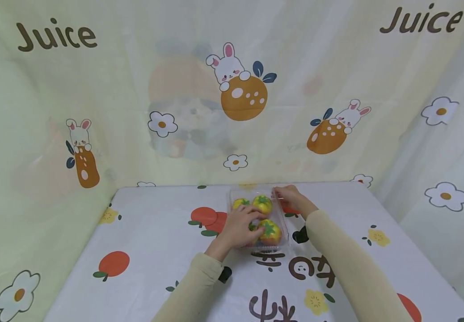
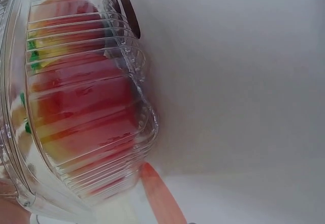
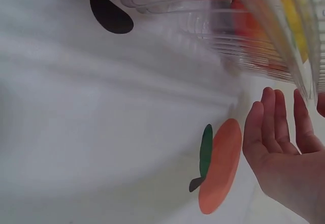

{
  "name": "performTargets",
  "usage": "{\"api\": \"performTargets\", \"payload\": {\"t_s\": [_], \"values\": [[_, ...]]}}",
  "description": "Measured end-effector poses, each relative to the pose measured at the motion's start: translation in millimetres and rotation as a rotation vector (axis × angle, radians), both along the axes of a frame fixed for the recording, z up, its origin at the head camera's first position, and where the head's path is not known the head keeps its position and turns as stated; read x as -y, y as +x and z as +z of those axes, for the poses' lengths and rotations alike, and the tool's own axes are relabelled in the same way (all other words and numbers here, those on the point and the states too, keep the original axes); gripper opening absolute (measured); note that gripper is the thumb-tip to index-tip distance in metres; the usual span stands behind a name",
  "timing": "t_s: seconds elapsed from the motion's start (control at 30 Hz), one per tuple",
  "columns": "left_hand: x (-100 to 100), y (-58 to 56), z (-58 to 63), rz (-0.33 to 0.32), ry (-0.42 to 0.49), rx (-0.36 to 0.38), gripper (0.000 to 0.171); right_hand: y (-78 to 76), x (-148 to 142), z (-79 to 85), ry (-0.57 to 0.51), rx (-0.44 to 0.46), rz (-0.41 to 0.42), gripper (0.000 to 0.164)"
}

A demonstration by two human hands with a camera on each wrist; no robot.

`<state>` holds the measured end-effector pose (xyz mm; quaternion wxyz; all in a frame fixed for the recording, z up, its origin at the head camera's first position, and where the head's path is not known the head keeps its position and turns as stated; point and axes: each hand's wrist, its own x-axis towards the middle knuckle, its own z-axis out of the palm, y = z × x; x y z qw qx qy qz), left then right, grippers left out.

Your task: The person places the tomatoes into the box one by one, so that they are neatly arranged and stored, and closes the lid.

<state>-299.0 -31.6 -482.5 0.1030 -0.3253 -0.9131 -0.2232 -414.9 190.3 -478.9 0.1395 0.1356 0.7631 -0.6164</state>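
Note:
A clear plastic box [image 1: 237,194] with several yellow-and-red fruits [image 1: 270,232] in it sits toward the back of the table. Green star-shaped leaves top the fruits. My left hand [image 1: 237,227] lies across the box's left side with fingers spread, partly covering the fruits. At the far right corner, my right hand [image 1: 292,197] pinches the rim between thumb and forefinger; in the right wrist view its other fingers stretch out below the edge. The left wrist view looks at the ribbed side wall [image 2: 147,127], red fruit showing through it.
A white tablecloth [image 1: 147,268] printed with fruits, flowers and lettering covers the table. Pale curtains [image 1: 183,170] with rabbit prints hang close behind the box and along both sides.

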Motion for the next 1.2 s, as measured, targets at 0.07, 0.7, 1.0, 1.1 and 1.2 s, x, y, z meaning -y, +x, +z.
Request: {"api": "performTargets", "payload": {"t_s": [0.07,0.7,1.0,1.1,1.2], "values": [[-0.3,-0.1,0.0,0.004,0.004,0.006,0.035,0.0,-0.4,-0.9,-0.017,0.004,0.002,0.044],[0.1,-2.2,-0.5,0.001,0.002,0.005,0.036,-5.7,-1.4,-15.8,-0.316,0.006,-0.062,0.024],[0.3,-1.0,2.4,-0.004,0.015,0.010,0.035,-5.8,-1.4,-16.5,-0.210,-0.007,-0.014,0.043],[0.6,-1.1,2.7,-0.003,0.012,0.012,0.035,-5.7,-1.7,-16.9,-0.192,-0.017,-0.003,0.043],[0.7,-1.2,2.2,-0.004,0.007,0.012,0.035,-6.0,-1.6,-17.3,-0.181,-0.016,-0.003,0.043]]}}
